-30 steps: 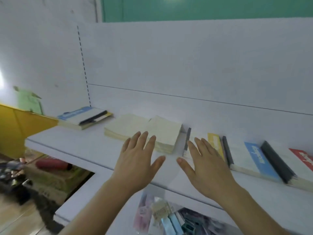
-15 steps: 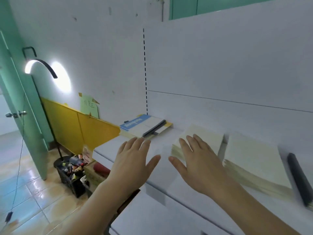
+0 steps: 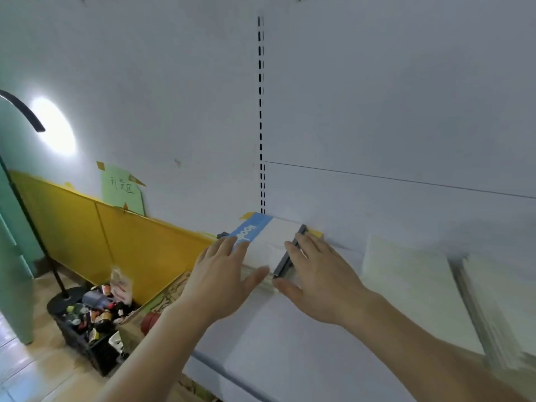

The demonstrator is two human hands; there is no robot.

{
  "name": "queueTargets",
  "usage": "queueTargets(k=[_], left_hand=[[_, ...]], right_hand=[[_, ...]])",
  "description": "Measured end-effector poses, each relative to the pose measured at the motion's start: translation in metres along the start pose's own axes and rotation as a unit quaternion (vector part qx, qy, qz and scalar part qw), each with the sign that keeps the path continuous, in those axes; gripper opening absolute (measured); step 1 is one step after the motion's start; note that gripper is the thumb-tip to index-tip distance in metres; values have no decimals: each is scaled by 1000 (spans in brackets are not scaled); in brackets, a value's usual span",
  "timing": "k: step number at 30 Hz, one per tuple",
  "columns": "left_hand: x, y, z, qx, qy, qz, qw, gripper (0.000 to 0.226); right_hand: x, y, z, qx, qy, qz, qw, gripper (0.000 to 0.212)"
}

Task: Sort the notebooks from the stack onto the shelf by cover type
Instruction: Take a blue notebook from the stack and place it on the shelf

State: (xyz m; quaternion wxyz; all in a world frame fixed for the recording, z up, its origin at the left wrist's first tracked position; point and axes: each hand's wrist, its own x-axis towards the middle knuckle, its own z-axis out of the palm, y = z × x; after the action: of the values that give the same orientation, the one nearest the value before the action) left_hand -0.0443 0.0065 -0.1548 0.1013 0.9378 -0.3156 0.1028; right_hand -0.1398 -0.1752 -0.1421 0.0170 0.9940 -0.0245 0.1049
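Note:
A small stack of notebooks (image 3: 265, 240) lies at the far left end of the white shelf (image 3: 290, 343); the top one is white with a blue band and a black spine. My left hand (image 3: 223, 282) reaches its spread fingers onto the stack's left side. My right hand (image 3: 319, 277) lies flat with straight fingers on the black spine at the right side. Neither hand curls round anything. Two piles of cream plain-cover notebooks (image 3: 406, 285) lie on the shelf to the right, blurred.
A yellow panel (image 3: 116, 236) lines the wall left of the shelf. Below it a black crate of bottles (image 3: 92, 317) and a cardboard box stand on the tiled floor beside a lamp stand (image 3: 62, 300). The white back wall rises behind the shelf.
My view has swung left along the shelf. Both hands have moved forward from above the cream piles to the blue-banded stack at the shelf's left end and now touch it.

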Motion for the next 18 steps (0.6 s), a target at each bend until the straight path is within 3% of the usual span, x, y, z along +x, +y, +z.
queueTargets(k=[5, 10, 14, 18], left_hand=[[39, -39, 15, 5, -24, 98, 995, 101], [53, -65, 15, 4, -18, 192, 981, 102], [62, -85, 13, -5, -38, 255, 966, 96], [67, -89, 10, -73, -26, 255, 964, 96]], right_hand=[[32, -22, 14, 43, -30, 20, 998, 78], [38, -39, 24, -22, 64, 15, 998, 53], [32, -47, 30, -40, 91, 31, 995, 55], [32, -51, 31, -69, 216, 29, 974, 51]])
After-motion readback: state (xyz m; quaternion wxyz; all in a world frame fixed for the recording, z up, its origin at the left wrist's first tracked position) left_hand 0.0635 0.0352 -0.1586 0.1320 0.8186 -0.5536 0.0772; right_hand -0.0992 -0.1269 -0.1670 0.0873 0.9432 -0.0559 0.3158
